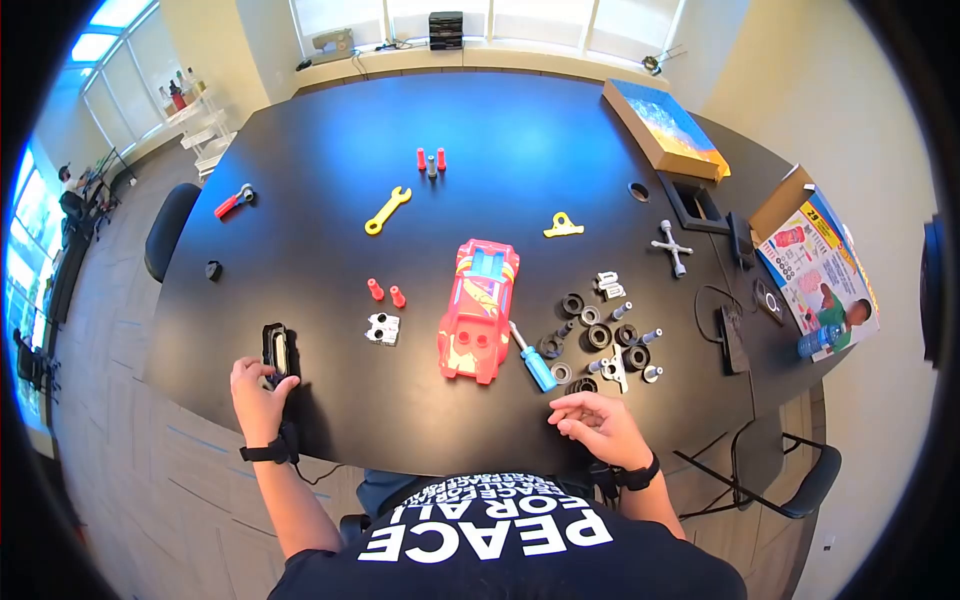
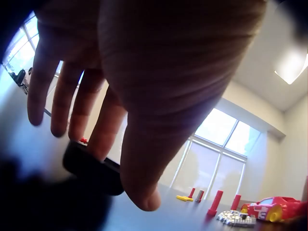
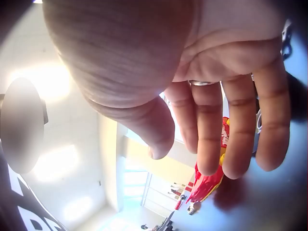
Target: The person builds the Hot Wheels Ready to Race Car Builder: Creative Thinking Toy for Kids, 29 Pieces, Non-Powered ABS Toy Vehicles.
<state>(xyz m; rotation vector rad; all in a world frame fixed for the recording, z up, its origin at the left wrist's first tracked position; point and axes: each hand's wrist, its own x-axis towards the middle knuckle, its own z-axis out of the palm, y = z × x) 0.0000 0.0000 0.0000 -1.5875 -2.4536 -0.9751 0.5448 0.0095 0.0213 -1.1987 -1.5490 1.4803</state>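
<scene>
At the table's left front, my left hand (image 1: 262,398) has thumb and index finger about the near end of a long black plastic piece (image 1: 268,343) with a pale strip inside. In the left wrist view the black piece (image 2: 89,166) sits between index finger and thumb, while the other fingers stretch out past it. My right hand (image 1: 600,428) hovers near the front edge, fingers loosely bent and holding nothing. Ahead of it lie a blue-handled screwdriver (image 1: 537,367) and several black tyres (image 1: 598,337). A red toy car body (image 1: 477,320) stands between the hands.
Two red pegs (image 1: 387,293) and a silver engine-like part (image 1: 382,329) lie left of the car. Farther back are a yellow wrench (image 1: 388,210), more pegs (image 1: 432,162) and a red-handled tool (image 1: 236,201). A grey cross wrench (image 1: 671,249) and toy box (image 1: 815,270) are at right.
</scene>
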